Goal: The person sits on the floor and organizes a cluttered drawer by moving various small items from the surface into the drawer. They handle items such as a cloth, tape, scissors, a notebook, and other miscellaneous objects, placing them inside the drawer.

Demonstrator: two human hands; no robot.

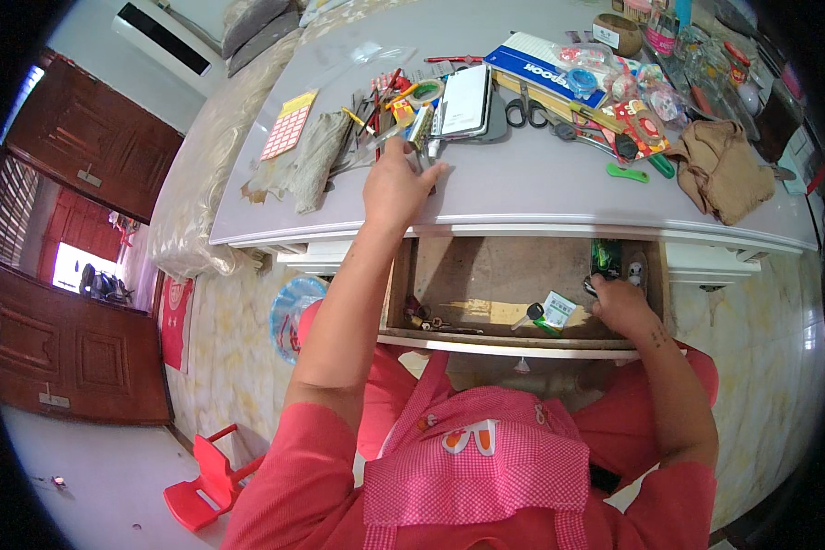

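Observation:
My left hand (pixel 400 179) reaches over the table, its fingers among pens and small items beside a stack with a white notebook (pixel 463 100); whether it grips one of them I cannot tell. My right hand (pixel 619 302) is inside the open wooden drawer (pixel 481 275), its fingers around a small dark object (pixel 590 284) near a green-and-black packet (pixel 605 258). In the drawer lie a black-headed key (pixel 534 312), a green-and-white packet (pixel 559 309) and, at the left corner, several small metal pieces (pixel 430 323). Black-handled scissors (pixel 525 110) rest right of the notebook.
Left on the table are a knitted grey glove (pixel 320 158) and a red-and-white sticker sheet (pixel 289 127). A brown cloth (pixel 722 168), a green-handled tool (pixel 661 166) and glass jars stand or lie at the right. A blue bin (pixel 295 316) is beside my left leg.

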